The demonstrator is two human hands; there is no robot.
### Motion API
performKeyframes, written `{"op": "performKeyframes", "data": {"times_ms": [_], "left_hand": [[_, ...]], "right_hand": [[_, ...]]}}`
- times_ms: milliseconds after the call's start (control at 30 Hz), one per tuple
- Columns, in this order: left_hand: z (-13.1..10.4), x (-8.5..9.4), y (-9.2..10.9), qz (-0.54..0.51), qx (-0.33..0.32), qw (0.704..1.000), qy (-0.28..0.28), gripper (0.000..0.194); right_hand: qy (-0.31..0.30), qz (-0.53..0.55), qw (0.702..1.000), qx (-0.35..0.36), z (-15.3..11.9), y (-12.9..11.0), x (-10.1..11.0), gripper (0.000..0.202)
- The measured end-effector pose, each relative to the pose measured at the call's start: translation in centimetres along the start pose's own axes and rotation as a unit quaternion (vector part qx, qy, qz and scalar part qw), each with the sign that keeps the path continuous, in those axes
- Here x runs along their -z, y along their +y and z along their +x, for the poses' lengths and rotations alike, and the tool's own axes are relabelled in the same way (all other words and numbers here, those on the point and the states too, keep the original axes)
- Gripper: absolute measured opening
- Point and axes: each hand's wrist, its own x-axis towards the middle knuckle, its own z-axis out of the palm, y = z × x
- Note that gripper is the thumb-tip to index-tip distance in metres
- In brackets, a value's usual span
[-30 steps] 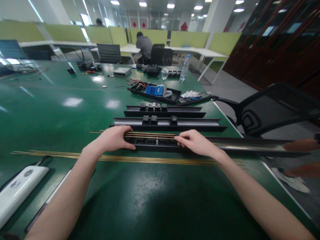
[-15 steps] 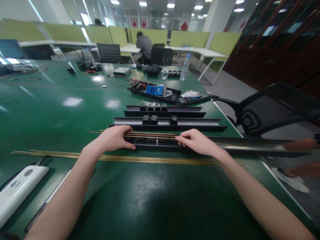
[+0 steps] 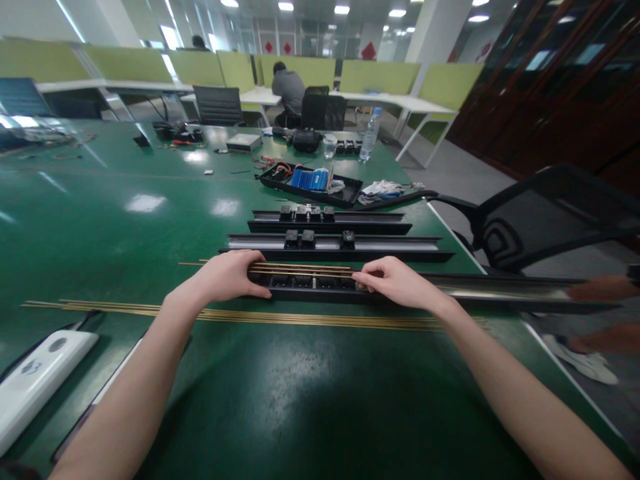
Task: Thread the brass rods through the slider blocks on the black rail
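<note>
Though wide, left hand (image 3: 231, 275) in grip around black rail (image 3: 311, 295) — right hand (image 3: 394, 283) in pinch on brass rods (image 3: 305, 269).

The green table (image 3: 310, 413) bears brass-coloured rods (image 3: 300, 320), black rails (image 3: 330, 256), a tray (image 3: 351, 196) and a bottle (image 3: 370, 137).

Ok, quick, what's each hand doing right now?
Left hand: holding the near black rail, thumb on its near side.
Right hand: fingertips closed at the ends of the thin brass-coloured rods.
</note>
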Motion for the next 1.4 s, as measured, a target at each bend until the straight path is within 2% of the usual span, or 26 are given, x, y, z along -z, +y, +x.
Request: {"op": "performKeyframes", "data": {"times_ms": [300, 767, 1400], "left_hand": [[0.0, 0.2, 0.2, 0.001, 0.003, 1.0, -0.002, 0.069], [0.0, 0.3, 0.2, -0.005, 0.01, 1.0, -0.008, 0.071], [0.0, 0.2, 0.2, 0.0, 0.009, 1.0, -0.009, 0.072]], "right_hand": [[-0.005, -0.008, 1.0, 0.001, -0.1, 0.3, 0.3, 0.049], [-0.049, -0.034, 0.997, -0.051, -0.6, 0.9, 1.9, 0.064], [-0.084, -0.05, 0.993, -0.07, -1.2, 1.5, 3.4, 0.067]]}}
